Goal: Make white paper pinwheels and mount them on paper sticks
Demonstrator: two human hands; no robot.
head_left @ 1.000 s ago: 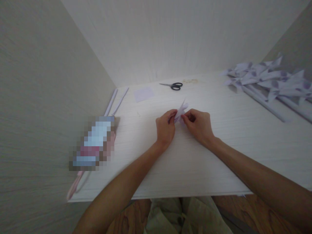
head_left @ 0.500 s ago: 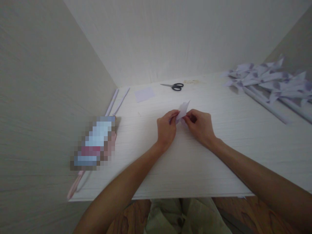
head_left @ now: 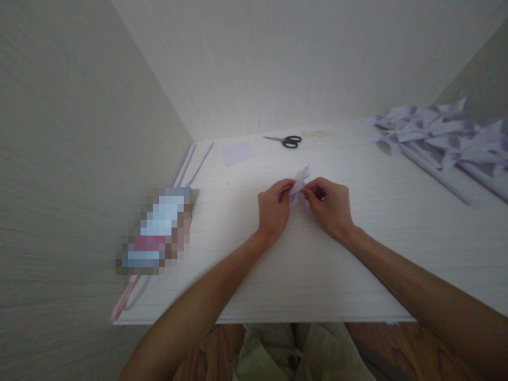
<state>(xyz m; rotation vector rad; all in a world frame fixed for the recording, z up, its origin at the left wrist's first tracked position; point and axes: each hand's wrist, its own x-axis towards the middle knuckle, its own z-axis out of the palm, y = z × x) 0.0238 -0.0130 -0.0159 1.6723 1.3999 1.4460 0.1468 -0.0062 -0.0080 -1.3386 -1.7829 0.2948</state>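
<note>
Over the middle of the white table, a small pale lilac piece of paper [head_left: 299, 182] is pinched between my two hands. My left hand [head_left: 274, 210] grips its left side between thumb and fingers. On the paper's right edge, the thumb and fingertips of my right hand [head_left: 330, 205] are pressed together. The paper stands up with bent, folded parts; its exact shape is hard to make out. Beyond my hands lie black-handled scissors [head_left: 291, 141], blades pointing left. A flat lilac paper sheet [head_left: 238, 153] rests to their left.
Several paper pinwheels [head_left: 436, 127] with rolled paper sticks [head_left: 436, 174] are piled at the back right. At the left lie a rolled paper tube [head_left: 184, 164], a thin paper strip [head_left: 200, 163] and a blurred-out object [head_left: 161, 225] with a pink strap [head_left: 124, 300]. Walls enclose the table.
The top of the paper between my hands now curls over more. My fingers keep their pinch on it. The whole view has shifted slightly.
</note>
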